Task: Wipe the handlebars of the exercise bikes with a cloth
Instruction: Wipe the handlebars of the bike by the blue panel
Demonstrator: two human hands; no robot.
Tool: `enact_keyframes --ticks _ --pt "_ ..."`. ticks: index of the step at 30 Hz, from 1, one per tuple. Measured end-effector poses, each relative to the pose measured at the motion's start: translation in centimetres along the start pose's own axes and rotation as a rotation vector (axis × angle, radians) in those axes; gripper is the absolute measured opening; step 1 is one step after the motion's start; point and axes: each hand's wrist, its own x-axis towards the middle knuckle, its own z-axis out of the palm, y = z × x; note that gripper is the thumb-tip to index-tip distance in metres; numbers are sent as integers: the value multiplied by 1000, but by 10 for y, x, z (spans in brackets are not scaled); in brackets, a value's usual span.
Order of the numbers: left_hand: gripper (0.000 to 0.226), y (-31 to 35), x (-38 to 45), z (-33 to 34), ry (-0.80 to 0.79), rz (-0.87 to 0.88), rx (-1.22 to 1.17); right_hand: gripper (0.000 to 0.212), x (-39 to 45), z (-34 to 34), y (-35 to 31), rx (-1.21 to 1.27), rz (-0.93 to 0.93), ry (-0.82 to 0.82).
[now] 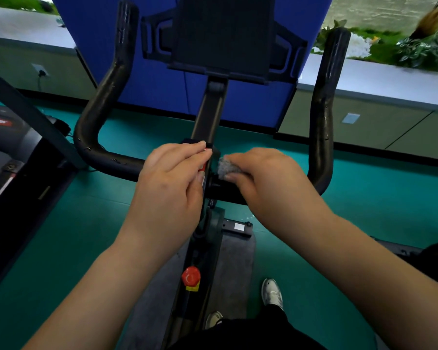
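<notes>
**Both hands at the centre of the bike's handlebars**

The right hand (266, 178) has its fingers curled around a small grey cloth (226, 168), bunched up and pressed against the crossbar of the black handlebars (104, 157) just right of the centre clamp. Only a crumpled corner of the cloth shows past the fingertips; the rest is hidden under the palm. So that grip is clamped on the cloth, and the cloth is touching the bar.

Just to the left of that grip, the left hand (172, 183) sits over the middle of the bar — its fingers curled, tips pinching at a small red and black part (204, 162) on the clamp. What exactly that part is I cannot tell, since the fingers cover most of it. The two hands are close together, nearly touching.

Out from both grips the handlebars sweep away left and right, then bend upward into two tall padded horns. Between the horns, straight ahead of the hands, a dark tablet holder (223, 34) stands on the centre post (209, 114), with a blue panel (152, 79) behind it.

Below the grips the bike frame runs down toward the person, carrying a red knob (191, 276). The floor (364, 198) is teal, with a grey mat (234, 269) under the bike, and a white shoe (272, 293) rests beside the mat. Off to the far left is part of another black machine (13, 157)
</notes>
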Motion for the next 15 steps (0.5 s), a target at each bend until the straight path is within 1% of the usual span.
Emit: enact_keyframes --ticks 2,5,8,11,12,15 --pt "35 0 1 -1 0 7 0 26 7 -2 -5 87 40 -7" --pt "34 0 2 -1 -5 24 -7 19 4 -12 4 219 110 -65" --pt "33 1 1 -1 -1 21 -12 21 -3 -23 16 213 165 -121" --pt "34 1 0 -1 8 5 -8 32 2 -18 9 155 123 -100" --pt "34 0 0 -1 7 3 -8 32 5 -14 5 133 96 -94" --pt "34 -1 1 -1 10 22 -10 21 12 -12 1 122 61 -108"
